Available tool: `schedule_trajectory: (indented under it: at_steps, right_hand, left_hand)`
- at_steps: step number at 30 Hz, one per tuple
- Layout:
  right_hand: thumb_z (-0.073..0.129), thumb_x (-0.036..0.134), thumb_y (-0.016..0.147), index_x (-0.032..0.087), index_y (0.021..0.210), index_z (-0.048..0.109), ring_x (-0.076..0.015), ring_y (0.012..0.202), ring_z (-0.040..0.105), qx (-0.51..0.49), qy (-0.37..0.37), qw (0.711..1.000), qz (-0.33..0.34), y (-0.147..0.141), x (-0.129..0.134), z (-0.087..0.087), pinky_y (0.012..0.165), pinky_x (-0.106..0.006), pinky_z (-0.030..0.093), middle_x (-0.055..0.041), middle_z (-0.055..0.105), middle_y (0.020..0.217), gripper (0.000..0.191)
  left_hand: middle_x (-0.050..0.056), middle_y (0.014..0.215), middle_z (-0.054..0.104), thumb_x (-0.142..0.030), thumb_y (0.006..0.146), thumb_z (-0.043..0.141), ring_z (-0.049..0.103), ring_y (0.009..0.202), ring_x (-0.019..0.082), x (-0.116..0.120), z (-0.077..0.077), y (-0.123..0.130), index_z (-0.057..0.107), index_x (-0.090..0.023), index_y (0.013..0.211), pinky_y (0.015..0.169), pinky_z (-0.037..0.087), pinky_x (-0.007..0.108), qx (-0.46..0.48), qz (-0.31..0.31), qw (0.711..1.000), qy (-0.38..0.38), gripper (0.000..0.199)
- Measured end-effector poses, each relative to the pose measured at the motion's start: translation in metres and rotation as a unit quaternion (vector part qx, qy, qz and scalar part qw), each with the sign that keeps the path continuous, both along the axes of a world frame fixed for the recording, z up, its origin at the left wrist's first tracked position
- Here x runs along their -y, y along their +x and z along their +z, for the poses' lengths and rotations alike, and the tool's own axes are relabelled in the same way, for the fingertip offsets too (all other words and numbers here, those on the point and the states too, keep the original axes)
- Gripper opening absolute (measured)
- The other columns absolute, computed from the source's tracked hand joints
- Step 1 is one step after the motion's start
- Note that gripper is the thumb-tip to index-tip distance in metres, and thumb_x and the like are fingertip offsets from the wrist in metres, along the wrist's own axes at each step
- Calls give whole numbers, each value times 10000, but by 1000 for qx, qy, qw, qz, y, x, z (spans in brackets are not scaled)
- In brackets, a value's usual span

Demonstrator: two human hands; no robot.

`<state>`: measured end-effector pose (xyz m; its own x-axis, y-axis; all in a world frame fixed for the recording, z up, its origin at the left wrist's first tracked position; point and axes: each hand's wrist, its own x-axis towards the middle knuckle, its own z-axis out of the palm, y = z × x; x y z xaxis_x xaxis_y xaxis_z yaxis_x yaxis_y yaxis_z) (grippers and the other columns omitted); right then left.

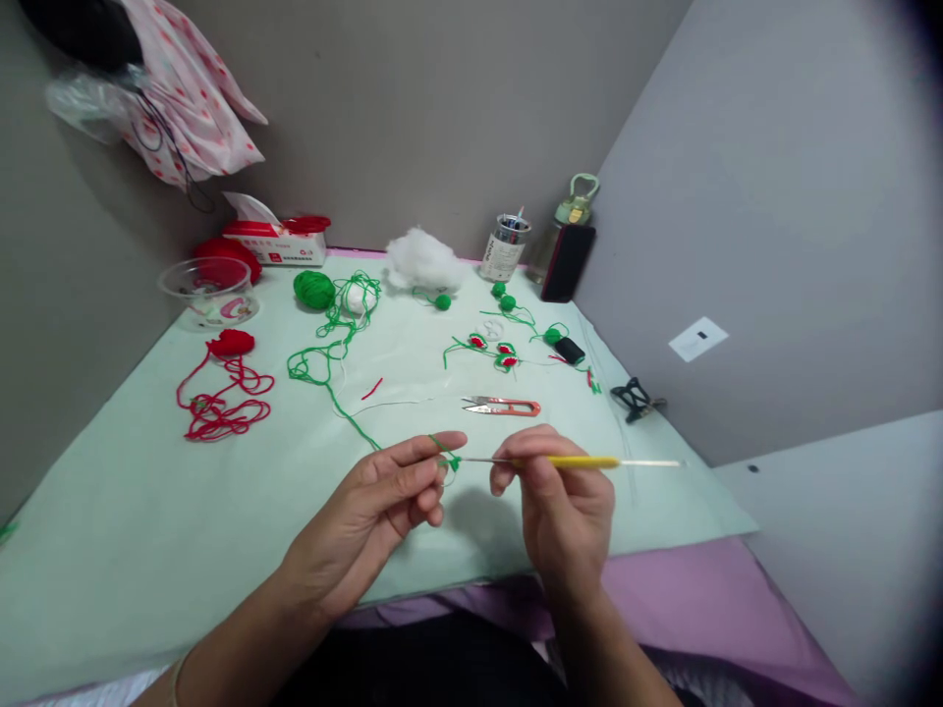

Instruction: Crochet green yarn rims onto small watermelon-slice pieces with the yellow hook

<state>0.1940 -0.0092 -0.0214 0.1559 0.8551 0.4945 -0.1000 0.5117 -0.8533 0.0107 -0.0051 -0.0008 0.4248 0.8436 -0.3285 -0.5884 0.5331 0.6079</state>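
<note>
My left hand pinches a small piece of green crochet, and green yarn runs from its fingers back across the cloth to a loose tangle. A thin ring or loop hangs by the fingertips, too small to make out. In my right hand is a crochet hook with a yellow handle, held like a pen. Its thin metal tip points left and meets the green piece. Beyond the hands lie orange-handled thread snips.
Red yarn, a plastic tub and a green ball sit at left. White stuffing, a pen can, a phone and small green balls stand farther back. A black stand is at right.
</note>
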Motion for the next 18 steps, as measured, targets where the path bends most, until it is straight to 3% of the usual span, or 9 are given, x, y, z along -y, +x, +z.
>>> schedule_trajectory:
  at_steps: [4, 9, 15, 18]
  right_hand:
    - [668, 329, 993, 221, 908, 771, -108, 552, 593, -96, -63, 992, 54, -1, -2, 0, 489, -238, 498, -12, 659, 778, 172]
    - [666, 311, 1002, 241, 996, 799, -156, 751, 663, 9, -27, 996, 86, -7, 2, -3, 679, -307, 569, -55, 740, 931, 150]
    - [600, 377, 1037, 212, 959, 728, -149, 650, 675, -41, -78, 989, 123, -2, 1, 3, 621, -299, 585, -38, 750, 838, 223]
    - [528, 295, 1072, 230, 1019, 717, -151, 696, 698, 29, -40, 996, 79, 2, 6, 7, 663, -307, 601, -37, 769, 890, 207]
  left_hand:
    - [-1, 749, 620, -218, 794, 886, 534, 615, 61, 2, -1, 1, 850, -155, 1024, 609, 505, 167, -15, 13, 1000, 23, 241]
    - [-23, 767, 630, -232, 801, 884, 607, 639, 83, 8, -1, 9, 833, -242, 1121, 652, 509, 205, -80, 22, 993, 90, 325]
    - [-29, 750, 616, -280, 842, 856, 575, 616, 79, 7, 0, 6, 798, -240, 1210, 624, 482, 219, -67, -10, 995, 72, 374]
    - [-25, 769, 615, -282, 837, 860, 576, 632, 89, 7, 2, 5, 808, -219, 1162, 639, 496, 234, -80, 16, 994, 78, 334]
